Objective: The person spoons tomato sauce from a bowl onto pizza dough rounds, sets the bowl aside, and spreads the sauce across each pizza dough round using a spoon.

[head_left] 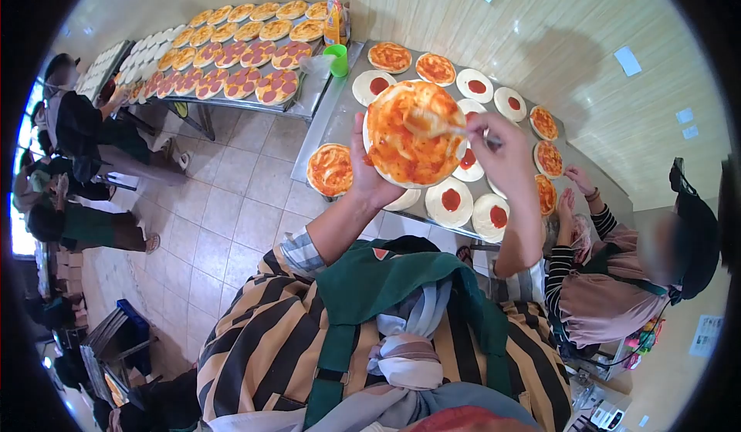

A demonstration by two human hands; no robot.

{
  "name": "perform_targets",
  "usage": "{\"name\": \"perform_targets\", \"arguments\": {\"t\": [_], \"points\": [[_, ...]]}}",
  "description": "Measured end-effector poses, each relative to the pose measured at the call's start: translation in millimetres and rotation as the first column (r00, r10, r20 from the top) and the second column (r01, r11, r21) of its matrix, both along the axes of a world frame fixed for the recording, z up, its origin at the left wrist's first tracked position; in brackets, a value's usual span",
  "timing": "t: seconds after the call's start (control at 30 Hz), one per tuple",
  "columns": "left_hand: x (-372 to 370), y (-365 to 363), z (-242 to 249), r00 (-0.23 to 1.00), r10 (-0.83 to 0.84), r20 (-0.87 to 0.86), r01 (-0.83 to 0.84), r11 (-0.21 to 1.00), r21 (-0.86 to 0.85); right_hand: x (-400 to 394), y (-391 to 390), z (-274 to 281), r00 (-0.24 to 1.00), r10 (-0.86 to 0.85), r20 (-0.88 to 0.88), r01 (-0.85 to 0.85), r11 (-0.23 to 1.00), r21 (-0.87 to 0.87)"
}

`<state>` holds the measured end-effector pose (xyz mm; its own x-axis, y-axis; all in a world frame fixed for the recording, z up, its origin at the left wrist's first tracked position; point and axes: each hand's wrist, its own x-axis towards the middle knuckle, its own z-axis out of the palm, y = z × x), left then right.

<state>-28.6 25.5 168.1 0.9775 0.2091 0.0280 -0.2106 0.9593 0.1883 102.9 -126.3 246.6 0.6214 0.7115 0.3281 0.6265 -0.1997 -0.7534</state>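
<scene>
My left hand holds up a round pizza base from below and at its left edge, its top coated with orange-red sauce. In my right hand is a spoon, its bowl resting on the sauced surface. Under and around them, on a metal table, lie several more bases. Some are plain with a single red dollop, such as the base nearest me. Others are spread with sauce, like the base at the left corner.
A second table at the back left bears rows of topped pizzas, a green cup and an orange packet. A co-worker stands at the right, hands near the table. Other people are at the far left.
</scene>
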Motion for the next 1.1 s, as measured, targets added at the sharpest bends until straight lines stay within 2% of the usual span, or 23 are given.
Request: {"name": "perform_targets", "arguments": {"t": [0.1, 0.17, 0.2, 0.23, 0.3, 0.37, 0.43, 0.47, 0.5, 0.57, 0.63, 0.7, 0.83, 0.9, 0.93, 0.97, 1.03, 1.1], "points": [[0.2, 4.1, -3.4, 0.999, 0.011, 0.032, -0.009, 0.997, -0.075, 0.5, -21.0, -5.1, 0.996, 0.090, -0.011, -0.091, 0.992, -0.085], [-0.1, 4.2, -7.1, 0.999, 0.020, 0.048, -0.015, 0.994, -0.104, 10.3, -34.0, -9.0, 0.996, -0.077, 0.037, 0.080, 0.991, -0.106], [0.2, 4.8, -7.7, 0.998, 0.018, 0.066, -0.009, 0.992, -0.129, 14.7, -28.1, -9.3, 0.984, -0.102, 0.145, 0.106, 0.994, -0.023], [0.0, 5.1, -7.5, 0.998, 0.006, 0.068, 0.002, 0.992, -0.126, 15.5, -24.2, -8.7, 0.983, -0.113, 0.146, 0.117, 0.993, -0.020], [0.0, 5.0, -5.9, 0.996, -0.019, 0.085, 0.031, 0.990, -0.141, 9.6, -12.7, -5.7, 0.989, -0.144, 0.036, 0.141, 0.988, 0.067], [1.3, 3.8, -4.2, 0.997, -0.008, 0.082, 0.018, 0.992, -0.124, 3.4, -17.8, -3.4, 0.995, -0.082, 0.061, 0.078, 0.995, 0.065], [0.0, 4.7, -5.0, 0.997, 0.014, 0.071, -0.006, 0.993, -0.115, -2.7, -31.8, 10.7, 0.999, 0.014, 0.048, -0.009, 0.995, -0.101], [0.7, 5.5, -5.6, 0.997, 0.014, 0.071, -0.007, 0.995, -0.104, 2.6, -40.2, 15.3, 0.991, 0.016, 0.130, 0.001, 0.991, -0.131], [0.9, 5.8, -6.2, 0.998, 0.010, 0.070, -0.004, 0.996, -0.093, 8.2, -41.7, 17.2, 0.991, 0.018, 0.129, 0.000, 0.991, -0.136], [0.5, 5.0, -4.2, 0.999, -0.007, 0.046, 0.011, 0.997, -0.080, 20.7, -39.3, 20.5, 0.981, -0.100, 0.167, 0.116, 0.989, -0.088], [1.5, 2.8, -0.9, 0.999, -0.029, 0.030, 0.031, 0.998, -0.061, 22.3, -24.4, 25.5, 0.986, -0.104, 0.132, 0.111, 0.993, -0.048], [1.5, 1.8, 1.1, 0.998, -0.015, 0.066, 0.020, 0.997, -0.070, 28.5, -13.8, 19.0, 0.969, -0.081, 0.233, 0.069, 0.996, 0.056], [1.7, 8.7, -2.0, 0.999, 0.052, 0.012, -0.050, 0.991, -0.126, 11.0, -31.0, 7.6, 0.968, -0.076, 0.238, 0.089, 0.995, -0.044], [3.4, 7.2, -5.0, 0.996, 0.081, -0.025, -0.084, 0.979, -0.185, -10.4, -40.0, 3.9, 0.992, -0.118, 0.037, 0.123, 0.978, -0.167], [4.1, 7.1, -4.3, 0.994, 0.100, -0.055, -0.108, 0.977, -0.184, -16.0, -38.2, -1.5, 0.996, -0.083, -0.043, 0.077, 0.988, -0.133], [4.8, 7.4, -6.8, 0.993, 0.100, -0.056, -0.109, 0.976, -0.187, -15.1, -35.0, -5.2, 0.996, -0.083, -0.043, 0.076, 0.988, -0.136], [6.4, 7.5, -11.7, 0.997, 0.081, 0.015, -0.074, 0.963, -0.258, -8.0, -26.4, -9.7, 0.988, -0.061, 0.145, 0.069, 0.997, -0.047], [9.7, 5.3, -13.2, 0.996, 0.083, 0.031, -0.073, 0.966, -0.247, 1.8, -21.2, -10.9, 0.985, -0.088, 0.146, 0.091, 0.996, -0.014]]}}
